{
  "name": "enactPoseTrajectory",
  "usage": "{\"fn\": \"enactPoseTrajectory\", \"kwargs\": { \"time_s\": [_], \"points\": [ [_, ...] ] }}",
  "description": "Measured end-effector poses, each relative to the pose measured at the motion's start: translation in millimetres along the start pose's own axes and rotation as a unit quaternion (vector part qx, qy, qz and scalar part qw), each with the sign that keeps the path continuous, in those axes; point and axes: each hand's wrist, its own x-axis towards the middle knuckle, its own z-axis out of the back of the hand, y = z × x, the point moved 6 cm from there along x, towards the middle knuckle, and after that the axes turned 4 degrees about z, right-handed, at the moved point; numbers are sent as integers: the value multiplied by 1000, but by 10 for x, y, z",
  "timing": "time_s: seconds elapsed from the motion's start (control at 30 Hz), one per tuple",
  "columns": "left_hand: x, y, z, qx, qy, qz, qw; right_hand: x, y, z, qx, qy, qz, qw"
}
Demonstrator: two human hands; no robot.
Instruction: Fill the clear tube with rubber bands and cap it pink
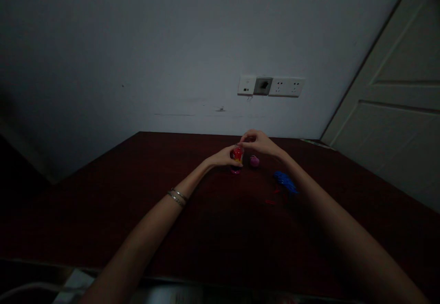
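Note:
My left hand [225, 156] is wrapped around a small clear jar [238, 154] with red and yellow contents and a pink bottom rim. The jar stands upright on the dark red table. At its mouth, the thumb and fingers of my right hand [257, 142] are pinched together; whatever lies between them is too small to make out. Just right of the jar is a small pink rounded piece [254, 161]. A pile of thin blue strips [286, 181] lies nearer to me, beside my right forearm. Close to it are a few small red strips [270, 202].
The dark red table [192, 230] reaches back to a pale wall [154, 57]. Sockets and a switch plate [287, 87] sit on the wall above it. A panelled white door [395, 98] borders the right side. Below the table's front edge are a white cable [37, 286] and pale items.

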Motion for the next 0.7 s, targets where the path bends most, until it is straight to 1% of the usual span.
{"fn": "enactPoseTrajectory", "kwargs": {
  "time_s": [0.07, 0.13, 0.2, 0.23, 0.27, 0.33, 0.37, 0.4, 0.43, 0.47, 0.5, 0.53, 0.57, 0.6, 0.67, 0.7],
  "points": [
    [-9, -16, 26, -3, -1, -3, 1000, -46, 11, 65, -15, -10, 5, 1000],
    [-19, -35, 91, -1, -8, 13, 1000, -131, 13, 145, -28, -13, 0, 1000],
    [-37, -106, 192, 12, -33, 36, 999, -262, -7, 221, -33, 1, -11, 999],
    [-50, -181, 252, 25, -55, 40, 997, -345, -28, 249, -36, 18, -18, 999],
    [-68, -293, 306, 41, -80, 31, 995, -437, -57, 267, -41, 42, -26, 998],
    [-126, -611, 392, 81, -157, -22, 984, -644, -141, 277, -60, 102, -48, 992],
    [-166, -780, 402, 99, -196, -49, 974, -753, -192, 270, -75, 133, -60, 986],
    [-194, -936, 351, 120, -202, -73, 969, -859, -243, 259, -91, 161, -70, 980],
    [-211, -1061, 257, 141, -187, -86, 968, -959, -294, 244, -107, 185, -78, 974],
    [-213, -1141, 105, 164, -139, -86, 973, -1049, -340, 224, -120, 205, -84, 968],
    [-213, -1178, -84, 189, -72, -80, 976, -1129, -382, 198, -129, 223, -88, 962],
    [-223, -1179, -286, 220, -4, -73, 973, -1199, -420, 169, -134, 240, -93, 957],
    [-238, -1150, -474, 255, 47, -65, 964, -1258, -453, 137, -135, 254, -98, 953],
    [-252, -1091, -642, 297, 84, -53, 949, -1306, -480, 105, -135, 267, -104, 949],
    [-269, -921, -904, 380, 129, -21, 916, -1369, -504, 52, -136, 286, -106, 943],
    [-272, -834, -1001, 413, 142, -10, 899, -1385, -500, 36, -139, 291, -102, 941]
  ]
}}
